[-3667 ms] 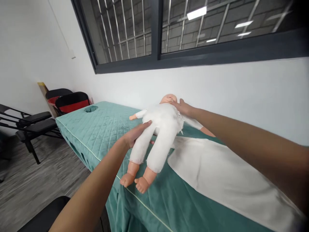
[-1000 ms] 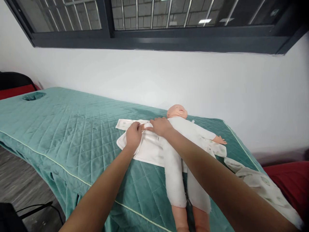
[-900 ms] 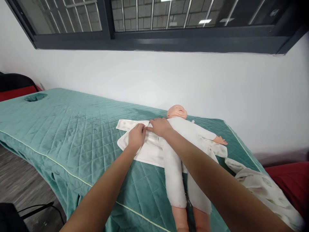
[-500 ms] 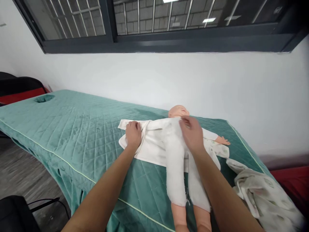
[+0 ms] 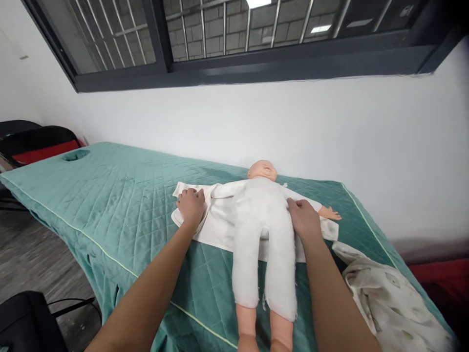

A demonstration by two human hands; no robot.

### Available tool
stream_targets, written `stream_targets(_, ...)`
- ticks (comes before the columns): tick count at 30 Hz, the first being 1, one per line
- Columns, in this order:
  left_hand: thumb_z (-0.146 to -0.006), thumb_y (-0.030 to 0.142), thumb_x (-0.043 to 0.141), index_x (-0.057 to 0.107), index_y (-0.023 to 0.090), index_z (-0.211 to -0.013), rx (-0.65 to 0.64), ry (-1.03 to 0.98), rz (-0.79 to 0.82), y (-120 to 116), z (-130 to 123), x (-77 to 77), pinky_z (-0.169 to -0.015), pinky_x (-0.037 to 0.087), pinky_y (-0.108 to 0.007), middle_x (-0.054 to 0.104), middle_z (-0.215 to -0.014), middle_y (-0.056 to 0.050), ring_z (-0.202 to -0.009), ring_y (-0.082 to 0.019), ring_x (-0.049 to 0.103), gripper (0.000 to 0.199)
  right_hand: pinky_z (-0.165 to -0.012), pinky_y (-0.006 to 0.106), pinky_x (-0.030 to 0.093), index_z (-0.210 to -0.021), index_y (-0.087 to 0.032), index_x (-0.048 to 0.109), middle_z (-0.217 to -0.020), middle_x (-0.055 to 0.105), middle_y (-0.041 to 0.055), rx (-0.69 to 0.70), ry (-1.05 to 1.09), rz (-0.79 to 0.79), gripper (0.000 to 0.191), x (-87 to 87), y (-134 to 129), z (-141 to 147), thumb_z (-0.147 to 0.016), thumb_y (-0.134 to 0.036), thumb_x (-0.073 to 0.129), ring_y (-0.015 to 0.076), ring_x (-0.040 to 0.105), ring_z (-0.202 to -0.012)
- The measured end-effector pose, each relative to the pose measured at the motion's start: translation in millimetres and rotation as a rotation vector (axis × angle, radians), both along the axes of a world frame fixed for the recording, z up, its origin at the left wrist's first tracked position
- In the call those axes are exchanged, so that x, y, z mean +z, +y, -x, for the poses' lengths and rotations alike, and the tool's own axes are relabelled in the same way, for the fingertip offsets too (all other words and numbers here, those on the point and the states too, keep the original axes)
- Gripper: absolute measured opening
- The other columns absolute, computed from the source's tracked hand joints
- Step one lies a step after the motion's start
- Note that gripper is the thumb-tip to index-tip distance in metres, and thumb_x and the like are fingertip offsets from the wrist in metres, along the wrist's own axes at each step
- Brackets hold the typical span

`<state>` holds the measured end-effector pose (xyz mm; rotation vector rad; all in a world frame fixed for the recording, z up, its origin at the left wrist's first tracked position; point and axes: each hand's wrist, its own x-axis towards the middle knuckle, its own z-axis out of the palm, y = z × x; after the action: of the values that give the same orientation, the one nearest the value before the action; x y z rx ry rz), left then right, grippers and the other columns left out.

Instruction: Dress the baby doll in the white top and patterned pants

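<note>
A baby doll (image 5: 267,205) with a soft white body lies on its back, head toward the wall. Beneath it is spread a white baby shirt (image 5: 220,230), one side stretched out to the left and a leaf-printed edge showing at the right. My left hand (image 5: 190,206) is closed at the shirt's left sleeve, near the end of the doll's arm. The doll's hand on that side is hidden. My right hand (image 5: 305,217) has its fingers curled against the doll's side, below its outstretched arm; what lies between the fingertips is hidden.
The doll lies on a massage bed with a green quilted cover (image 5: 120,210) and a face hole (image 5: 75,155) at the far left. A crumpled printed cloth (image 5: 395,298) lies at the lower right. Beyond are a wall, a barred window and a black-and-red chair (image 5: 47,146).
My right hand has moved down from the doll's upper chest to its side, uncovering the chest. My left hand stays at the sleeve. The view has shifted slightly.
</note>
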<state>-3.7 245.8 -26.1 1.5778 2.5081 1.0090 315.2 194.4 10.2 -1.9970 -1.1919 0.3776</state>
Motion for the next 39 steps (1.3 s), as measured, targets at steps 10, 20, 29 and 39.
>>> stream_targets(10,-0.094,0.049,0.047,0.062,0.020,-0.106,-0.032,-0.085,-0.027,-17.0,2.4,2.6,-0.088,0.046,-0.041,0.066,-0.115,-0.011,-0.103,-0.029,0.063,0.036,-0.076,0.036,0.041,-0.078,-0.021,0.058,-0.082,0.066,0.0049,0.093,0.182,-0.154,0.034,-9.3,4.9,-2.9,-0.076,-0.055,0.054,0.0248,0.058,-0.083)
stream_targets(20,-0.092,0.038,0.051,0.061,0.021,-0.108,0.001,-0.141,-0.075,-48.9,1.9,4.1,-0.075,0.049,-0.035,0.061,-0.119,-0.010,-0.093,-0.024,0.065,0.026,-0.072,0.033,0.043,-0.078,-0.019,0.067,-0.080,0.070,0.0031,0.064,0.325,-0.282,0.027,-7.1,0.8,4.7,-0.070,-0.044,0.063,0.0223,0.059,-0.079)
stream_targets(29,-0.092,0.022,0.048,0.059,0.021,-0.096,-0.338,-0.150,-0.486,-78.5,2.0,0.8,-0.085,0.051,-0.032,0.062,-0.098,-0.007,-0.094,-0.019,0.062,0.011,-0.071,0.032,0.043,-0.083,-0.018,0.069,-0.081,0.071,0.0042,0.047,0.307,-0.282,0.030,-2.1,-3.0,11.0,-0.069,-0.045,0.063,0.0213,0.060,-0.076)
stream_targets(39,-0.090,0.036,0.057,0.060,0.017,-0.109,-0.210,-0.375,-0.289,-64.2,4.3,3.0,-0.095,0.049,-0.037,0.062,-0.112,-0.011,-0.104,-0.023,0.061,0.027,-0.070,0.034,0.043,-0.089,-0.020,0.068,-0.083,0.071,0.0042,0.040,0.270,-0.179,0.035,-6.6,0.4,5.2,-0.070,-0.049,0.061,0.0217,0.059,-0.072)
